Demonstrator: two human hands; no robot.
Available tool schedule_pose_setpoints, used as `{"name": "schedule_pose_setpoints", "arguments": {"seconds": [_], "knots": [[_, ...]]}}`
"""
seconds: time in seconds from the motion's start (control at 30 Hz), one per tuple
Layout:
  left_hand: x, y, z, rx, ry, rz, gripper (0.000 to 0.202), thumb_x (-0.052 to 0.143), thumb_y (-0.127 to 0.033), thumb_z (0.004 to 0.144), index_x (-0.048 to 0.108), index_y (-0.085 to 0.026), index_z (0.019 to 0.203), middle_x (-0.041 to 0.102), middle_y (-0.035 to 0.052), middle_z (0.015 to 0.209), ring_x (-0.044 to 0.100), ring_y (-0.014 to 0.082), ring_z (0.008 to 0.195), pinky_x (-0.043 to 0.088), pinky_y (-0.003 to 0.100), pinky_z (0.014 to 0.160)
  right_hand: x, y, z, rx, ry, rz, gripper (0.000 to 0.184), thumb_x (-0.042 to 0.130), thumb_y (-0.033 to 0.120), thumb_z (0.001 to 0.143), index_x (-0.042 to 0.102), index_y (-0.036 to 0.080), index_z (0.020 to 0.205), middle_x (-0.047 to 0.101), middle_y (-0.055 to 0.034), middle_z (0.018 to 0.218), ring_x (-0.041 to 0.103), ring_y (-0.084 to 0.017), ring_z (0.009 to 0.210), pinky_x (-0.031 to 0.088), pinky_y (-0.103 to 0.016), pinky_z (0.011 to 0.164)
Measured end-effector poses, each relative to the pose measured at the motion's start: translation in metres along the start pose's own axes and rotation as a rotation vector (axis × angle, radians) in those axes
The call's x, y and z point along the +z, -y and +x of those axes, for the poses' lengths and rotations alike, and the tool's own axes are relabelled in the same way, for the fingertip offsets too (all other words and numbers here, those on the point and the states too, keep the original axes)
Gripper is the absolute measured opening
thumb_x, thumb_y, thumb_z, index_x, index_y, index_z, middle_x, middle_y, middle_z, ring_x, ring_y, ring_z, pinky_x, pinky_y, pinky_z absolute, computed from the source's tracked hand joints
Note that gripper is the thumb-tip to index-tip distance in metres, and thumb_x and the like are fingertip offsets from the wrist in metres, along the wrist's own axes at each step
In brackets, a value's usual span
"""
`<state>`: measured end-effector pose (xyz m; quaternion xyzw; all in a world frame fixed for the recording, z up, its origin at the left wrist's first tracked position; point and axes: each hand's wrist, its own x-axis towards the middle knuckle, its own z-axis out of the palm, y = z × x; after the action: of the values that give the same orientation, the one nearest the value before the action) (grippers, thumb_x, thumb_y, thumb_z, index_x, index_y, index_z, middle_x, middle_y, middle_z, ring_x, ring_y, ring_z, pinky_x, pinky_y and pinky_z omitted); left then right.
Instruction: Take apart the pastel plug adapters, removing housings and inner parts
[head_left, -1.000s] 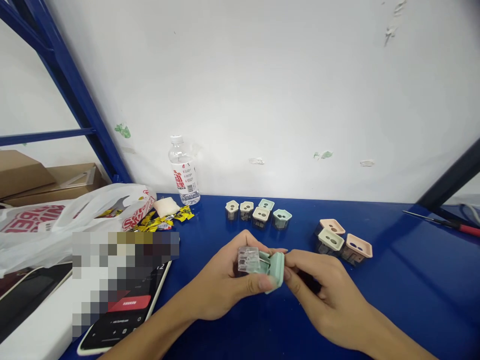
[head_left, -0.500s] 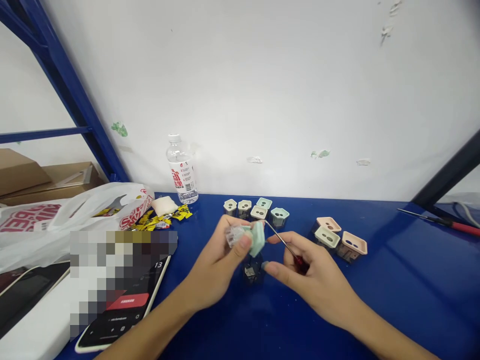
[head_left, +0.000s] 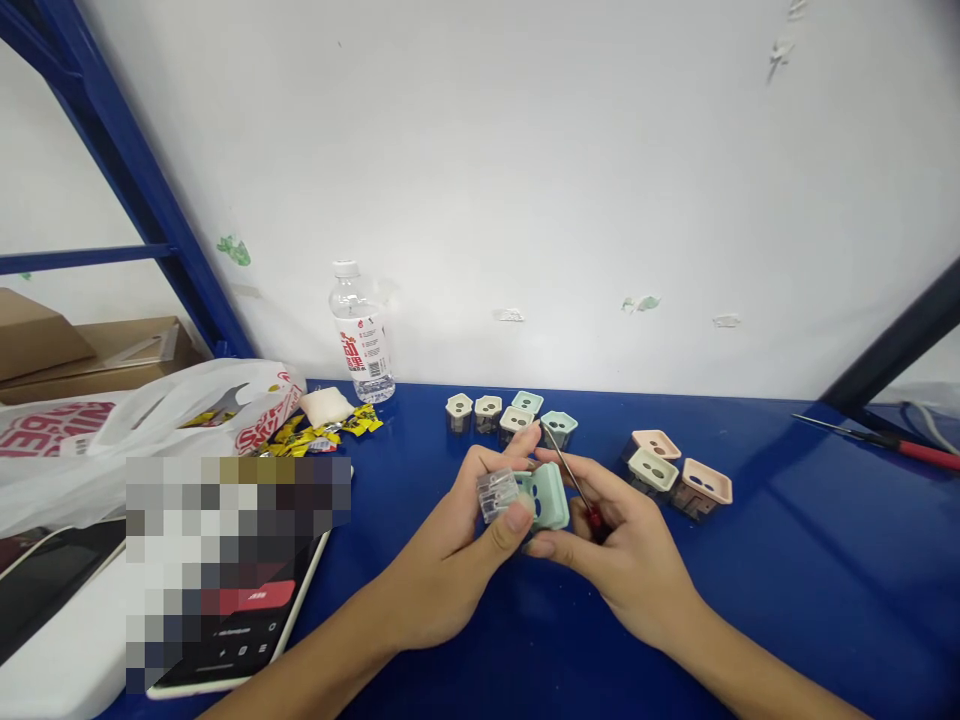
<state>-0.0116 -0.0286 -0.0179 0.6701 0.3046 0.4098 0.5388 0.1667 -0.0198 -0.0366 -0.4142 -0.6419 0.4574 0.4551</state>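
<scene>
Head view: green sharpener (head_left: 553,497) turned and brought up against the fingers of both hands

Half a second ago the two-holed face could not be seen; it is now tipped toward the camera, and the gap to the right hand (head_left: 630,535) has been nearly closed. The sharpener, with a clear plastic block (head_left: 495,497) at its left, is pinched between thumb and fingers of the left hand (head_left: 469,540), above the blue table (head_left: 810,560). A screwdriver (head_left: 574,482) is gripped in the right hand, shaft up; whether the sharpener is pressed by the right thumb cannot be told. By this turn the piece seems to be better placed for being worked by both hands
</scene>
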Motion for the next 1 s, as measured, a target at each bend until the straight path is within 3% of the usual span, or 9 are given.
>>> {"name": "schedule_pose_setpoints", "arguments": {"seconds": [0.13,0.3,0.43,0.53,0.63,0.7,0.77,0.83,1.0], "knots": [[-0.002,-0.001,0.002,0.005,0.009,0.114,0.027,0.044,-0.042,0.095,0.045,-0.023,0.115,0.02,0.0083,0.155,0.012,0.0228,0.144,0.017,0.043,0.115,0.001,-0.005,0.001,-0.031,0.015,0.071,0.056,0.081,0.042,0.065,0.06,0.022,0.113,0.063,-0.0039,0.089,0.05,-0.013,0.063,0.038,-0.023,0.05],[-0.018,-0.01,0.005,-0.02,-0.077,0.312,0.042,0.046,-0.045,0.093,0.043,-0.03,0.132,0.029,0.0023,0.153,0.024,0.0229,0.141,0.019,0.042,0.115,-0.011,-0.004,0.008,-0.115,-0.051,0.06,0.053,0.08,0.036,0.069,0.054,0.022,0.113,0.064,-0.0018,0.09,0.031,-0.005,0.048,0.032,-0.022,0.045],[-0.031,-0.01,0.004,-0.168,0.028,0.503,0.058,0.055,-0.053,0.085,0.046,-0.029,0.137,0.023,0.003,0.154,0.025,0.0278,0.14,0.019,0.046,0.115,-0.021,-0.001,0.013,-0.129,-0.026,-0.051,0.044,0.078,0.037,0.071,0.055,0.02,0.104,0.063,-0.0028,0.088,0.03,-0.006,0.049,0.029,-0.022,0.045],[-0.031,-0.005,0.004,-0.204,0.113,0.54,0.067,0.059,-0.054,0.081,0.042,-0.027,0.14,0.02,0.0052,0.154,0.024,0.0296,0.141,0.018,0.048,0.115,-0.023,-0.002,0.015,-0.091,0.074,-0.126,0.046,0.079,0.038,0.069,0.06,0.018,0.106,0.046,0.0057,0.058,0.028,-0.007,0.048,0.024,-0.021,0.043],[-0.028,0.0,0.005,-0.198,0.13,0.548,0.072,0.061,-0.05,0.081,0.036,-0.023,0.144,0.024,0.0083,0.153,0.025,0.029,0.14,0.018,0.048,0.115,-0.022,-0.004,0.016,-0.058,0.191,-0.163,0.05,0.077,0.04,0.07,0.063,0.016,0.112,0.031,0.0096,0.049,0.024,-0.007,0.047,0.021,-0.021,0.043],[-0.027,0.003,0.006,-0.162,0.155,0.522,0.07,0.061,-0.045,0.082,0.036,-0.023,0.144,0.028,0.0089,0.151,0.028,0.0283,0.139,0.019,0.048,0.114,-0.02,-0.005,0.017,-0.089,0.216,-0.201,0.049,0.077,0.039,0.071,0.065,0.017,0.113,0.046,0.0055,0.057,0.026,-0.006,0.048,0.023,-0.021,0.043],[-0.028,0.006,0.006,-0.124,0.186,0.479,0.065,0.061,-0.043,0.083,0.039,-0.026,0.142,0.034,0.0077,0.149,0.033,0.0273,0.137,0.022,0.047,0.113,-0.018,-0.006,0.018,-0.135,0.231,-0.243,0.046,0.076,0.038,0.072,0.067,0.02,0.114,0.062,-0.0021,0.082,0.033,-0.006,0.051,0.028,-0.021,0.044],[-0.029,0.009,0.006,-0.12,0.189,0.462,0.062,0.062,-0.041,0.083,0.042,-0.029,0.14,0.038,0.0065,0.147,0.036,0.0267,0.136,0.024,0.047,0.112,-0.017,-0.007,0.019,-0.168,0.253,-0.269,0.043,0.075,0.037,0.074,0.067,0.023,0.115,0.064,-0.006,0.105,0.04,-0.007,0.056,0.033,-0.022,0.047],[-0.03,0.012,0.007,-0.222,0.164,0.519,0.072,0.067,-0.048,0.076,0.043,-0.026,0.139,0.031,0.009,0.151,0.033,0.0292,0.137,0.024,0.047,0.113,-0.014,-0.006,0.019,-0.212,0.294,-0.327,0.043,0.073,0.035,0.077,0.066,0.026,0.118,0.065,-0.0049,0.107,0.049,-0.01,0.063,0.04,-0.022,0.053]]}}
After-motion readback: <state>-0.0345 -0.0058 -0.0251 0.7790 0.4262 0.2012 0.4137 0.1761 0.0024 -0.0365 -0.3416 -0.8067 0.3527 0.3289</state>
